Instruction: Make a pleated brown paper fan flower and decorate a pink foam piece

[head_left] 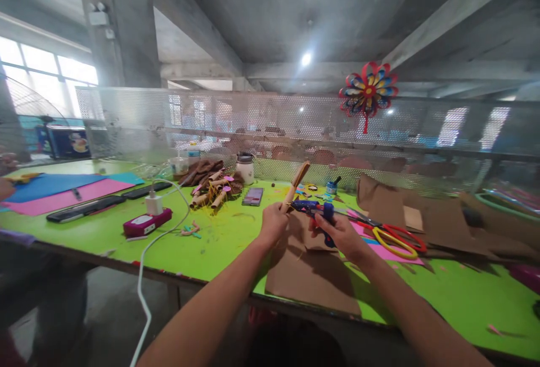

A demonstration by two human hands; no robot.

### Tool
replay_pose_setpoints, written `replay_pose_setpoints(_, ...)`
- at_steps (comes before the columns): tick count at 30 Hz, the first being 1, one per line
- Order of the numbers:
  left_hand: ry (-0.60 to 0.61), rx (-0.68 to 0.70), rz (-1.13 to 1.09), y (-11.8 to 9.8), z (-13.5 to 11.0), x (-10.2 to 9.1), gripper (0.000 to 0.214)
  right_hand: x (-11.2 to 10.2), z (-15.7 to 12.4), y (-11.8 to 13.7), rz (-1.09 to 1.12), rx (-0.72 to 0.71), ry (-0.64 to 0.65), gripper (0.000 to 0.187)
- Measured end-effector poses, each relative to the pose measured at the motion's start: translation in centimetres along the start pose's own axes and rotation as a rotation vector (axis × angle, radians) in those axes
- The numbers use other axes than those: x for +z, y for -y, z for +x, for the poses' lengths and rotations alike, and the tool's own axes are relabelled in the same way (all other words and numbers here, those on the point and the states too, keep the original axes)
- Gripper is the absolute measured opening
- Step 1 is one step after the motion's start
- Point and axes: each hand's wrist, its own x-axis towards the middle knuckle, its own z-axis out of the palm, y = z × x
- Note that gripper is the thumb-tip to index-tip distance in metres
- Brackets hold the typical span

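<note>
My left hand [273,223] is closed around a rolled brown paper tube [297,184] that tilts up and away from me. In my right hand [337,235] is a blue glue gun [314,208], its nozzle pointing left against or very close to the tube just above my left fingers. I cannot tell whether the tip touches the paper. Below both hands a sheet of brown cardboard [312,282] lies at the table's front edge. Red-handled scissors [405,238] and yellow-handled scissors [394,243] rest to the right of the glue gun, on pink paper.
On the green table [228,254], finished-looking paper rolls with yellow strands [215,193] lie left of centre near a phone [252,196] and a jar [245,168]. A purple power strip [147,222] trails a white cable [145,294]. Brown cardboard [442,226] is heaped at right. Another person's hand [5,187] shows far left.
</note>
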Motion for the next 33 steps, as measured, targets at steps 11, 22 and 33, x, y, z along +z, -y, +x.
replay_pose_setpoints(11, 0.085, -0.114, -0.138, -0.09, 0.18, 0.48, 0.011, 0.14, 0.20, -0.64, 0.010, 0.052, -0.060, 0.044)
replay_pose_setpoints(22, 0.130, -0.145, -0.221, -0.06, 0.05, 0.49, 0.016, 0.10, 0.13, -0.56, -0.011, 0.019, -0.078, 0.041)
replay_pose_setpoints(33, 0.148, -0.145, -0.259, -0.29, -0.28, 0.70, 0.010, -0.12, 0.06, -0.75, -0.113, 0.011, -0.103, 0.044)
